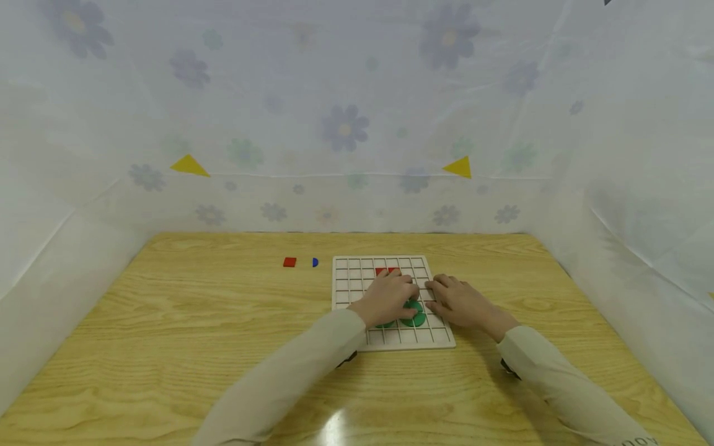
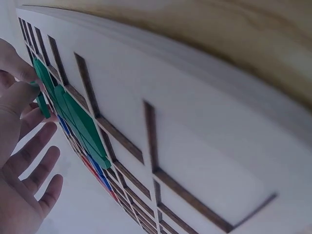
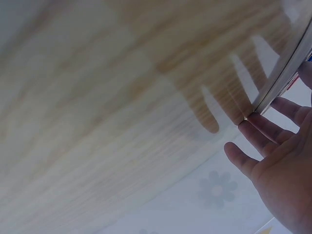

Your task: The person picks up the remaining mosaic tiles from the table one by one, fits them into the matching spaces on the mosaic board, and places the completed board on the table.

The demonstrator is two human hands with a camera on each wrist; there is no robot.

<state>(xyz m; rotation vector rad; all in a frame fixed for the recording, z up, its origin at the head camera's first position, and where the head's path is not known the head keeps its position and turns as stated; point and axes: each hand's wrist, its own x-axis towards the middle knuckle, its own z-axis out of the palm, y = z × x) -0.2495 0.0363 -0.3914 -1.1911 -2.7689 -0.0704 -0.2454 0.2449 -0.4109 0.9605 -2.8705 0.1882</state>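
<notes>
On the far left, a yellow triangle (image 1: 189,165) is showing on the flowered sheet (image 1: 346,127), its sharpest tip pointing right. Below it on the table (image 1: 223,310), a red square (image 1: 289,262) is lying flat, and just beside it a blue half-disc (image 1: 315,262) is turning its straight side left and its curve right. The left sleeve (image 1: 290,378) is slanting up towards the grid (image 1: 341,283), which is lying flat, its side edges running away from the person. The left hand (image 1: 386,296) is hovering over the grid, thumb and forefinger pinching a green piece (image 2: 43,105), the other fingers spreading apart. In the left wrist view, that piece is showing nearly edge-on, its long axis running steeply downward and leaning slightly right at the bottom; whether it is touching the grid, I cannot tell. Red pieces (image 1: 381,271) are lying beyond this hand, and a green disc (image 1: 415,319) nearer the person. The right hand (image 1: 462,303) is resting at the grid's right edge, fingers stretching out slightly apart, the right sleeve (image 1: 563,378) trailing behind
</notes>
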